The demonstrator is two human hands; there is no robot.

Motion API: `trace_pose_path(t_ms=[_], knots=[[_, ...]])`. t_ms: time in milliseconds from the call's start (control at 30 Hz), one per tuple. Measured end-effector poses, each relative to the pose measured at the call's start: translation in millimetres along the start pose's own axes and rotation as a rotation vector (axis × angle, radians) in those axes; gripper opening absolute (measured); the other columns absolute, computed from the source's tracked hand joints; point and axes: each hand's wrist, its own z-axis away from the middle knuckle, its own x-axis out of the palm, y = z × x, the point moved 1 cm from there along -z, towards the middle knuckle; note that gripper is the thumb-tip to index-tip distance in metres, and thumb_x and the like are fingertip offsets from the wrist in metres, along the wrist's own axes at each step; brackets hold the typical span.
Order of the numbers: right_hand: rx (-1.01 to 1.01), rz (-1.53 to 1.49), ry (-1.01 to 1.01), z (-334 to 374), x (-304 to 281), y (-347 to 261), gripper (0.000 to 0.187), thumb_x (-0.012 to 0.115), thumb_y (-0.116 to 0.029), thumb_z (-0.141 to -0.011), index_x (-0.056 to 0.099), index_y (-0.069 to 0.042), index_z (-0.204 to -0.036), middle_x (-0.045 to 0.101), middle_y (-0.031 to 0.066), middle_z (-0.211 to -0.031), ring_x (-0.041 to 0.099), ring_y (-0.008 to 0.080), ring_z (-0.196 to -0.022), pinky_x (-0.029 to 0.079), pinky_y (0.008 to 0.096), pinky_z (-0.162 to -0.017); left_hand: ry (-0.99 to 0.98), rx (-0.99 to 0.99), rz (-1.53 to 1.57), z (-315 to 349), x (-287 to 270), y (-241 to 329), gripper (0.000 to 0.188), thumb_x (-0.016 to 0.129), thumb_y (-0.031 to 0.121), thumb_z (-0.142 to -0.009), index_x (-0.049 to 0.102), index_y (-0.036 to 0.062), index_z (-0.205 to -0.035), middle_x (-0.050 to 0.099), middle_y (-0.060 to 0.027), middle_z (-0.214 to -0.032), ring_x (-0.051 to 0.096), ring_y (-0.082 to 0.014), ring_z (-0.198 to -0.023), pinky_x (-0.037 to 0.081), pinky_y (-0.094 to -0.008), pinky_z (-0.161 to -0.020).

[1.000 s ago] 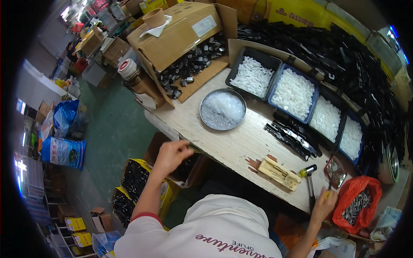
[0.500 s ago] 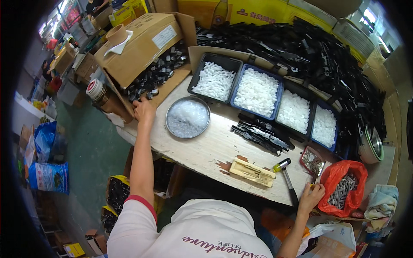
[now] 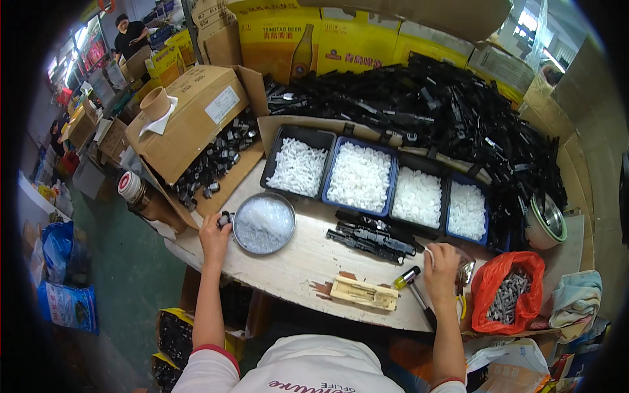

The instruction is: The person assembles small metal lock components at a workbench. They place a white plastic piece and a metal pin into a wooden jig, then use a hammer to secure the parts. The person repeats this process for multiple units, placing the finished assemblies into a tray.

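My left hand [image 3: 214, 240] pinches a small shiny black part [image 3: 225, 220] beside a round metal tin [image 3: 289, 241] holding a clear, glossy mass. My right hand [image 3: 443, 270] is at the right of the table with its fingers curled together; anything in them is too small to make out. Left of it lie several long black slotted parts [image 3: 373, 240] in a bundle. A cream-coloured block with a recess [image 3: 364, 293] rests near the table's front edge. Next to it is a hammer [image 3: 407, 278] with a yellow-and-dark head. A small dish of metal pieces [image 3: 465, 270] is partly hidden behind my right hand.
Four trays of white plastic pieces, including a black tray [image 3: 267, 178] and a blue tray [image 3: 325, 198], line the back. Behind them rises a heap of black parts [image 3: 452, 118]. A cardboard box [image 3: 193, 124] spills small black parts at left. A red bag [image 3: 482, 288] stands at right.
My left hand has drawn back from the box's spilled parts toward the tin, now with a black part. My right hand has moved from beside the red bag inward over the table. The view has shifted.
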Motion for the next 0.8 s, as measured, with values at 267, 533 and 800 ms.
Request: trace_pose_path(t_ms=[267,533,800], knots=[[-0.439,0.001,-0.080,-136,41,-68,0.007,0.060,-0.006,-0.073,0.057,-0.006,-0.079,0.051,0.0077,-0.078,0.049,0.0247,-0.080,0.035,0.0362,-0.070,0.069,0.041,0.016,12,2,-6,0.026,0.070,0.006,-0.065,0.058,0.0007,-0.088,0.056,-0.0138,-0.075,0.056,-0.0283,-0.062,0.044,-0.0358,-0.057],[-0.344,0.288,-0.190,-310,91,-106,0.029,0.063,-0.013,-0.065,0.058,-0.001,-0.091,0.056,0.0160,-0.094,0.050,0.0319,-0.094,0.040,0.0394,-0.079,0.040,0.010,0.093,11,5,-5,0.030,0.071,0.007,-0.065,0.057,0.0020,-0.090,0.057,-0.0135,-0.076,0.057,-0.0299,-0.062,0.045,-0.0371,-0.057],[-0.208,0.522,-0.400,-349,174,-125,0.044,0.066,-0.022,-0.067,0.056,-0.008,-0.109,0.055,0.0154,-0.108,0.053,0.0332,-0.101,0.043,0.0519,-0.079,0.097,-0.043,0.203,10,0,-3,0.027,0.071,-0.002,-0.064,0.058,0.0006,-0.087,0.050,-0.0036,-0.070,0.041,-0.0110,-0.053,0.034,-0.0235,-0.049]])
